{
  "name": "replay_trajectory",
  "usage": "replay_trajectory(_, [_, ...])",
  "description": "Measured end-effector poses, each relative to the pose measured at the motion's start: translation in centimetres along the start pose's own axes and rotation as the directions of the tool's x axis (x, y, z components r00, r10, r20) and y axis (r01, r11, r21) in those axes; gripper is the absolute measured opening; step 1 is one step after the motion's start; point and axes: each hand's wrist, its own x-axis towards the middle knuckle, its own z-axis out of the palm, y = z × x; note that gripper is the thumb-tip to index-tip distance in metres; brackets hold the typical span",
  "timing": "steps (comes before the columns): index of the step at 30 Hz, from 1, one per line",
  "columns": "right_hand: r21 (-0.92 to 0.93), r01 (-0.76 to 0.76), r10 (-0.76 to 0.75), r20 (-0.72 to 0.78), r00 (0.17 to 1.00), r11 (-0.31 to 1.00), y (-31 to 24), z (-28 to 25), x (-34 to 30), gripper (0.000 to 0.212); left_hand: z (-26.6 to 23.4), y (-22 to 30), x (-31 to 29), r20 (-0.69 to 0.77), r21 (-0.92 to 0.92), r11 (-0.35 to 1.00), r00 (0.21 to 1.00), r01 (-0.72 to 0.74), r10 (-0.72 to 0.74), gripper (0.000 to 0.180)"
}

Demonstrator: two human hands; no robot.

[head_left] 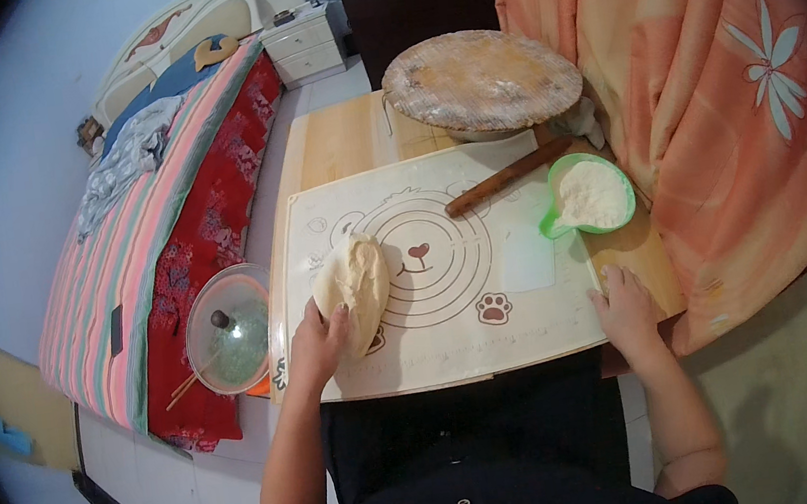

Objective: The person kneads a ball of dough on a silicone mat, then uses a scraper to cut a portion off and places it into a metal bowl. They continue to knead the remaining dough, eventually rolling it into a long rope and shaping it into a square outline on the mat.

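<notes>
Left grip (324, 338) curls around dough (359, 283); right grip (621, 300), half-curled, meets mat's (436, 354) edge

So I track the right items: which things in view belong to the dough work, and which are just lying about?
Likely in the job:
dough, at the left hand
printed mat under it
rolling pin
green bowl of white powder
white-dusted round board

Likely just lying about:
striped bedding
grey cloth
nightstand
orange curtain
lidded tub, perhaps

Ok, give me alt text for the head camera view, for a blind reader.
A person's left hand touches pale dough on a bear-patterned mat, and the right hand is at the mat's right edge. A brown rolling pin and a green scoop of white powder lie farther back.
</notes>
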Motion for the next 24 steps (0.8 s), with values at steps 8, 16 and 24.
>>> replay_trajectory(8, [-0.049,-0.335,0.338,0.157,0.928,0.941,-3.1,0.0,0.8,0.04,-1.4,-4.0,-1.9,-0.297,0.246,0.949,0.916,-0.198,0.268,0.078])
replay_trajectory(16, [0.141,-0.261,0.225,0.228,0.947,0.955,-0.2,0.1,1.0,0.027,-0.7,-8.2,-2.4,-0.208,0.487,0.857,0.931,-0.169,0.301,0.055])
replay_trajectory(24, [0.296,-0.234,0.197,0.152,0.969,0.926,1.5,0.9,-0.1,0.029,-1.3,-7.4,-1.7,-0.252,0.425,0.882,0.909,-0.203,0.331,0.043])
